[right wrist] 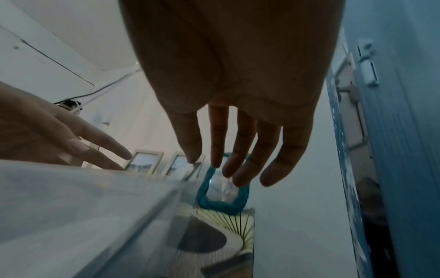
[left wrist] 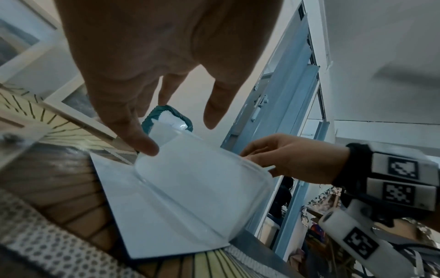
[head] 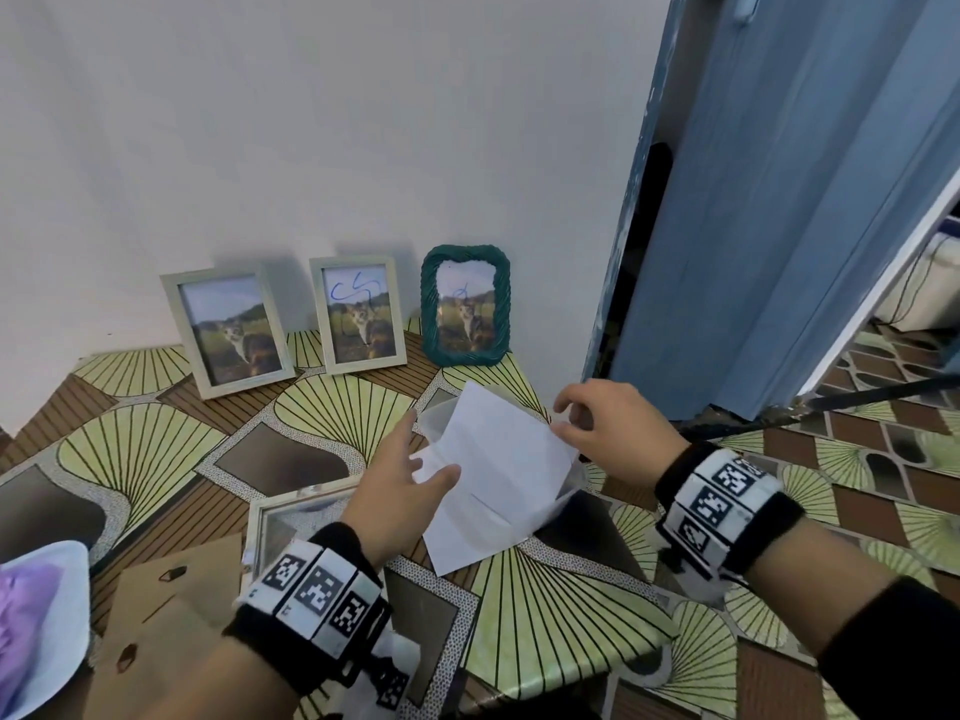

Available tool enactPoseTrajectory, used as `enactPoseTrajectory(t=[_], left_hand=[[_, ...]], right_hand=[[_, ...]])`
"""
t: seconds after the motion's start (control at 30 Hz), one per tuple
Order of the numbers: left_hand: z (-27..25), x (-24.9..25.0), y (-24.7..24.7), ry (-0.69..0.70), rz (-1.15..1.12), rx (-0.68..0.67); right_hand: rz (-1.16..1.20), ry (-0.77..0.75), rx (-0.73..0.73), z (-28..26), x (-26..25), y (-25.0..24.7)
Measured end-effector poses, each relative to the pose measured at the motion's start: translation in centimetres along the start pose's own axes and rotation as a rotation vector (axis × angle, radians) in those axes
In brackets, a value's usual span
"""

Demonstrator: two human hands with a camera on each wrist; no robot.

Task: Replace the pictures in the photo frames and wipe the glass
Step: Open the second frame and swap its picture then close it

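White paper (head: 498, 459) between both hands

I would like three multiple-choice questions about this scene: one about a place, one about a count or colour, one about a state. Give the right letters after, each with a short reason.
1. Where does the green frame stand?
A. Rightmost of the upright frames, by the wall
B. Flat near the left hand
C. Between the two pale frames

2. How many frames stand upright against the wall?
A. Two
B. Three
C. Five

3. What is the state of the left hand?
A. Fist closed
B. Fingers straight, touching the white sheet
C. Gripping a cloth

Answers: 1 A, it is nearest the blue door; 2 B, two pale frames plus the green one; 3 B, its fingers lie extended on the sheet.
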State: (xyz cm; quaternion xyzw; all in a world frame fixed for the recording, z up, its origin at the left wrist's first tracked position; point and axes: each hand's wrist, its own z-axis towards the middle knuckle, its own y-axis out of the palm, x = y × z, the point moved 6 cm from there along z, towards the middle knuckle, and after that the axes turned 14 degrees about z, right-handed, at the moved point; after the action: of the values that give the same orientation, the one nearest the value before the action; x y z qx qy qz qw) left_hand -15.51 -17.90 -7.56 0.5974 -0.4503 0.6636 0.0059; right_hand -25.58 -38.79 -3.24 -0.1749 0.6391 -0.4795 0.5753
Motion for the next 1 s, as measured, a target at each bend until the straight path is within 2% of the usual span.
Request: enactPoseTrajectory(t=[0.13,0.3,0.53,0.73,0.87,1.0], left_hand=[[0.0,0.3,1.0,0.018,0.001,0.009],[0.1,-0.1,2.0,0.032,0.019,-0.02],[0.3,-0.6,2.1,0.02,0.007,-0.032],[0.4,-0.6,2.0,0.034,0.005,-0.033],[0.3,-0.5,2.0,0.031,-0.01,-0.037],[0.3,-0.5,1.9,0.041,0.003,-0.04]], right_hand=[[0.118,0.065,-0.027,0.9,1.1,0.5],[0.182,0.055,-0.01,1.1,0.8,1.3],[0.223,0.065,0.092,1.0,0.7,0.7],[0.294,0.076,0.047,0.8,0.5,0.5],[0.42,0.113,0.118,0.8,0.9,0.0],[0.399,0.035,0.281,0.7,0.5,-1.5]])
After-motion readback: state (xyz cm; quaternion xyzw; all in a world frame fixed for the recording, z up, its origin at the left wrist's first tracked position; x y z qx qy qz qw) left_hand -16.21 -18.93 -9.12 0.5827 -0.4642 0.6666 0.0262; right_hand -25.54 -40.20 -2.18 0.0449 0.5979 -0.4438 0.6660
